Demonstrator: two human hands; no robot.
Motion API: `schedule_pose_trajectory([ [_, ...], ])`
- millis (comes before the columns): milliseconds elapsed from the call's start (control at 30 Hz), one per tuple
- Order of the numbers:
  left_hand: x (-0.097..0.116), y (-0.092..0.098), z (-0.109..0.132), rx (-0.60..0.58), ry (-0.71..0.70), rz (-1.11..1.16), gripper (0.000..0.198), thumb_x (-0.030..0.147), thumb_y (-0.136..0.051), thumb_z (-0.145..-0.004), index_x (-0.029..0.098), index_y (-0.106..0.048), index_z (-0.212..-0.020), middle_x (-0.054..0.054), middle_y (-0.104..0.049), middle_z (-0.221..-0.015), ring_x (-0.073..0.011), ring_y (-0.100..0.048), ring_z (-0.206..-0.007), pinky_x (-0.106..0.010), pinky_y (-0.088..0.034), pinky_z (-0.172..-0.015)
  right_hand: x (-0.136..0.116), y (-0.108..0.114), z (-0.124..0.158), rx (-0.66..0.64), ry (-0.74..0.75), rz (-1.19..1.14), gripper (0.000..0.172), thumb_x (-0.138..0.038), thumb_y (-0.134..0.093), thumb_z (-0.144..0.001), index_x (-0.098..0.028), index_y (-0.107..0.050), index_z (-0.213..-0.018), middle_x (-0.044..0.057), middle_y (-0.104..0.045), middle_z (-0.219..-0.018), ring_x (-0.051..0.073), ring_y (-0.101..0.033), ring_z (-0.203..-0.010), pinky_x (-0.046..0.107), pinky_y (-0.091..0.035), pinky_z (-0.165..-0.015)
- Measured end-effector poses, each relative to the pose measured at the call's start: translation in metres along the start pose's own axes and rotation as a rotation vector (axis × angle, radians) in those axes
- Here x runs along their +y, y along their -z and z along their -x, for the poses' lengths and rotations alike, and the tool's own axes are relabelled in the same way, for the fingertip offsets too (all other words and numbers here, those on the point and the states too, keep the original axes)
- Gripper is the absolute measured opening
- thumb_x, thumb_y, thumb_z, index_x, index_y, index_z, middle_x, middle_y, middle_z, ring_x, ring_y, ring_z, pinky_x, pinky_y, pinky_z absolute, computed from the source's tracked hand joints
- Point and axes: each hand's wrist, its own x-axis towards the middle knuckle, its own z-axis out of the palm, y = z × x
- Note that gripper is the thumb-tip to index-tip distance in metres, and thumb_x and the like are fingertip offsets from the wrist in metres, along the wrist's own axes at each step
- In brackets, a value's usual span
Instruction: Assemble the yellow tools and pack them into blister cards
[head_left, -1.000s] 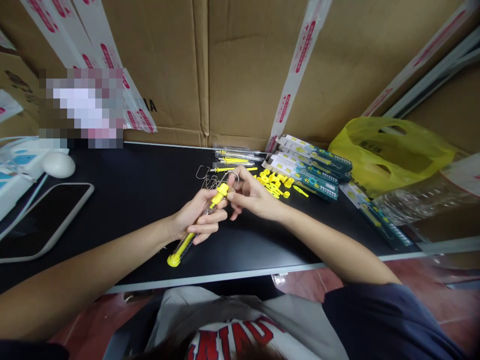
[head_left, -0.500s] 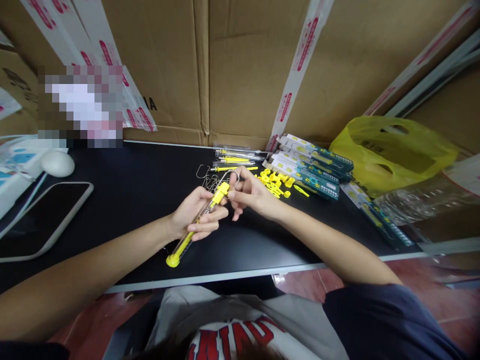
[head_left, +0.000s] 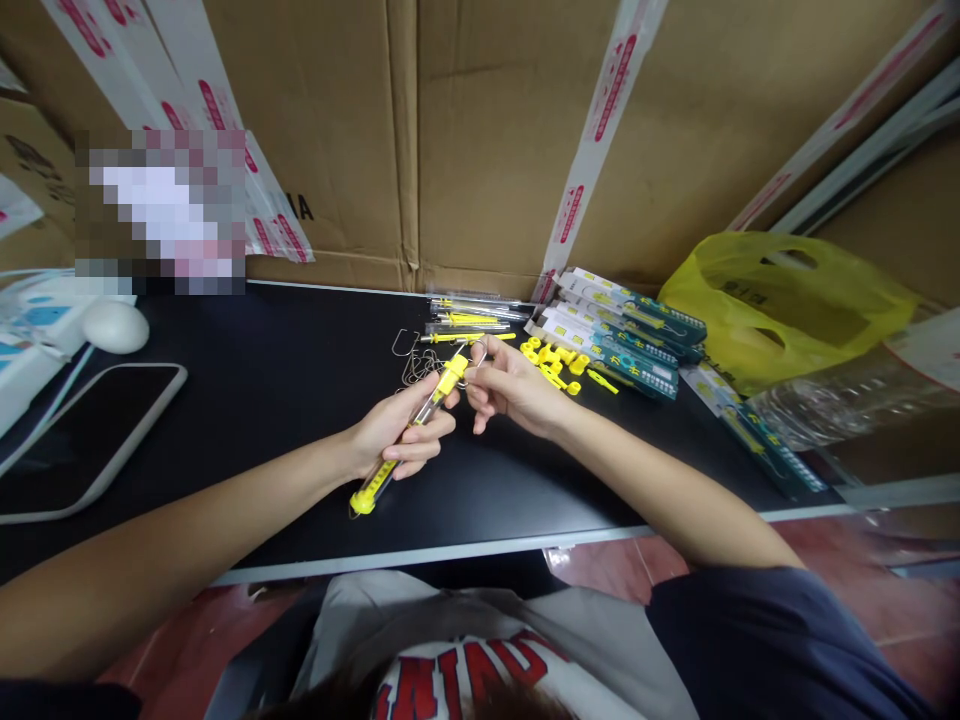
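Note:
My left hand (head_left: 394, 428) is closed around a clear tube with yellow ends (head_left: 409, 430), a spring-scale-like tool held slanted over the black table (head_left: 285, 380). My right hand (head_left: 510, 385) pinches a thin metal hook (head_left: 474, 352) at the tube's upper yellow cap. Behind my hands lie loose wire hooks (head_left: 411, 358), several finished clear tubes (head_left: 469, 315) and a heap of small yellow plastic parts (head_left: 553, 365).
Printed teal and white packaging boxes (head_left: 622, 330) are stacked at the back right, beside a yellow plastic bag (head_left: 780, 300) and clear plastic wrap (head_left: 840, 400). A phone (head_left: 82, 430) and a white mouse (head_left: 114, 326) lie at the left. Cardboard boxes (head_left: 480, 130) wall the back.
Both hands shifted slightly away from me and to the right; the tube's lower end has come up and in, and my right fingers have closed tighter on the hook at the cap.

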Motion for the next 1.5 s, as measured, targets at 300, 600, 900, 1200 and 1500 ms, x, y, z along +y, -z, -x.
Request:
schedule_pose_trajectory([
  [300, 0.001, -0.006, 0.001, 0.162, -0.061, -0.163, 0.036, 0.056, -0.044, -0.090, 0.020, -0.048, -0.086, 0.012, -0.035, -0.042, -0.0024, -0.018, -0.023, -0.011, -0.025, -0.022, 0.000, -0.004, 0.002, -0.003, -0.011, -0.035, 0.035, -0.029, -0.067, -0.080, -0.024, -0.032, -0.086, -0.014, -0.053, -0.052, 0.003, -0.042, -0.040, 0.021, -0.055, -0.043],
  [600, 0.001, -0.007, 0.000, 0.228, -0.062, -0.292, 0.034, 0.055, -0.045, -0.089, 0.021, -0.045, -0.086, 0.013, -0.035, -0.042, -0.0031, -0.021, -0.023, -0.012, -0.026, -0.022, 0.002, 0.005, 0.000, -0.105, 0.133, 0.258, 0.034, -0.038, -0.063, -0.085, -0.023, -0.032, -0.088, -0.010, -0.058, -0.060, 0.006, -0.054, -0.045, 0.020, -0.054, -0.045],
  [900, -0.001, 0.002, -0.005, 0.318, -0.270, -0.544, 0.022, 0.043, -0.046, -0.090, 0.022, -0.041, -0.093, 0.010, -0.050, -0.056, -0.0066, -0.043, -0.030, -0.018, -0.040, -0.028, 0.001, 0.012, 0.002, 0.003, 0.357, 0.741, 0.023, -0.035, -0.060, -0.087, -0.020, -0.043, -0.081, -0.002, -0.051, -0.077, 0.010, -0.051, -0.066, 0.024, -0.044, -0.059],
  [1200, 0.002, 0.004, -0.006, 0.428, -0.404, -0.632, 0.030, 0.042, -0.061, -0.084, 0.022, -0.042, -0.097, 0.010, -0.052, -0.060, -0.0064, -0.049, -0.034, -0.020, -0.048, -0.036, 0.013, 0.008, -0.006, 0.074, 0.222, 0.410, 0.038, -0.044, -0.070, -0.077, -0.022, -0.040, -0.085, -0.005, -0.056, -0.071, 0.009, -0.055, -0.062, 0.023, -0.047, -0.059],
  [1500, -0.001, -0.001, -0.004, 0.495, -0.421, -0.670, 0.037, 0.037, -0.068, -0.079, 0.022, -0.035, -0.086, 0.010, -0.055, -0.060, -0.0071, -0.053, -0.036, -0.018, -0.044, -0.036, 0.014, 0.005, -0.007, 0.039, 0.073, 0.209, 0.037, -0.043, -0.073, -0.074, -0.018, -0.062, -0.098, -0.001, -0.064, -0.081, 0.009, -0.062, -0.068, 0.021, -0.056, -0.062],
])
